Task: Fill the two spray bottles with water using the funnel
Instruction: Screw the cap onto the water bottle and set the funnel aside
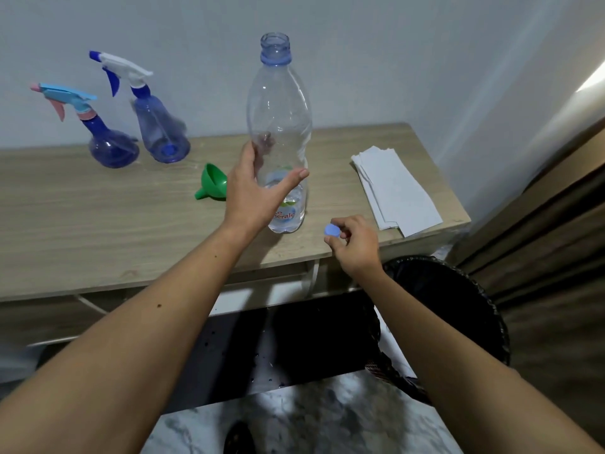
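Observation:
A tall clear water bottle [280, 103] stands uncapped on the wooden table [98, 217]. My left hand [252, 188] is spread open around its lower part, thumb on the right side, fingers on the left; I cannot tell if it touches. My right hand [353, 244] pinches the blue bottle cap [331, 230] near the table's front edge. A green funnel [212, 181] lies on its side just left of the bottle. Two blue spray bottles stand at the back left: one with a pink and light-blue trigger head [108, 145], one with a white and blue head [160, 132].
A stack of white paper napkins [396, 191] lies on the table's right end. A black bin [458, 309] stands on the floor under the table's right corner. A white wall runs behind the table, and a brown curtain hangs on the right.

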